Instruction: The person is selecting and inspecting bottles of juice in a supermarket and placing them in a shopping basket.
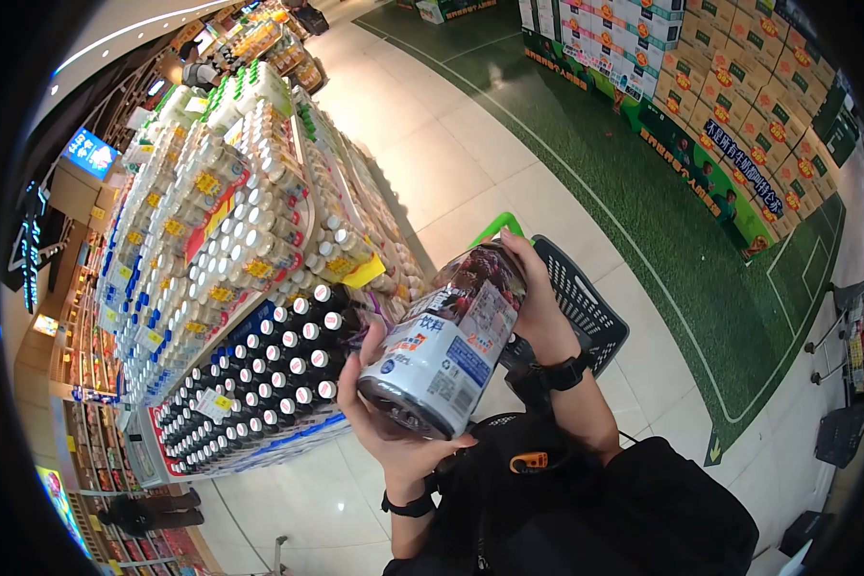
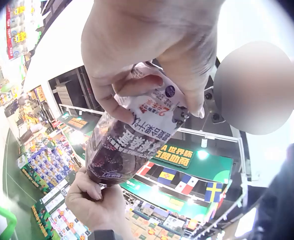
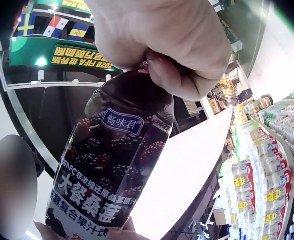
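Note:
Both hands hold a large clear bottle of dark mulberry juice (image 1: 446,336), tilted in front of the chest with its base toward the left hand. My left hand (image 1: 401,456) grips the base end, thumb and fingers spread around it; in the left wrist view its fingers curl over the white part of the label (image 2: 159,107). My right hand (image 1: 540,322) holds the neck end, and in the right wrist view its curled fingers (image 3: 174,75) hide most of the cap. The label's berry pictures and white lettering (image 3: 89,197) face the right wrist camera.
A dark shopping basket (image 1: 586,307) with a green handle (image 1: 494,228) is beside the right forearm. Left of the hands stands a display of dark bottles with white caps (image 1: 288,365) and stacked bottle packs (image 1: 250,221). Stacked cartons (image 1: 730,86) line green flooring (image 1: 586,163) at the right.

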A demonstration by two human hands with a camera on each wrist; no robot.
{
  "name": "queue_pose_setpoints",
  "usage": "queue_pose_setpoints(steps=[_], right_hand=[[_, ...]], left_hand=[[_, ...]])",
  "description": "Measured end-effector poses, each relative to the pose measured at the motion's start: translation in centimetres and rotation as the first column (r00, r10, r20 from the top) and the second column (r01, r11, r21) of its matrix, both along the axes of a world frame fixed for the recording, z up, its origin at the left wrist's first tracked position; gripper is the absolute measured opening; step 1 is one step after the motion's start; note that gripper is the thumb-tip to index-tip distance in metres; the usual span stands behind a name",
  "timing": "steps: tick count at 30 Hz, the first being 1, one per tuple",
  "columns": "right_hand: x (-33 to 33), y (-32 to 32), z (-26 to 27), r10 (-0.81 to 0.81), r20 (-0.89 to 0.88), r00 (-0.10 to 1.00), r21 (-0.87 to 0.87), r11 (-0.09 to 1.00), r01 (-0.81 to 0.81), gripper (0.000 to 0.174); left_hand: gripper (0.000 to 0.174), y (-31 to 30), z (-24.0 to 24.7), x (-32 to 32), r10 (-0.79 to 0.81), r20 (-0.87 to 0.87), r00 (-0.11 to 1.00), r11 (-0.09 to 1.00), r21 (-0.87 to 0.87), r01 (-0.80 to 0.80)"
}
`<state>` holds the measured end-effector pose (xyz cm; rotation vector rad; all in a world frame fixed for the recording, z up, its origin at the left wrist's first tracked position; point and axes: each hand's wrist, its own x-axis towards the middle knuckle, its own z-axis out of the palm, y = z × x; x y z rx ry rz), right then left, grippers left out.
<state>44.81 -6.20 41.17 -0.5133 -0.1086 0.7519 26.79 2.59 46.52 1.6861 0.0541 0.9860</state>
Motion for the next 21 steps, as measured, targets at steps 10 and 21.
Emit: queue_pose_setpoints(steps=[10,21], right_hand=[[0.5,-2.8,2.7,-0.321,0.337,0.885,0.010,0.941,0.338,0.020],[1.8,-6.6,2.2,0.383,0.882,0.276,-0.446,0.487,0.751,0.031]], left_hand=[[0.133,2.5,-5.9,-0.2,-0.172,-0.251,0.952,0.966,-0.232,0.113],[0.071,5.6,-20.1,-1.5,-0.328,-0.723,0.608,0.944,-0.276,0.181]])
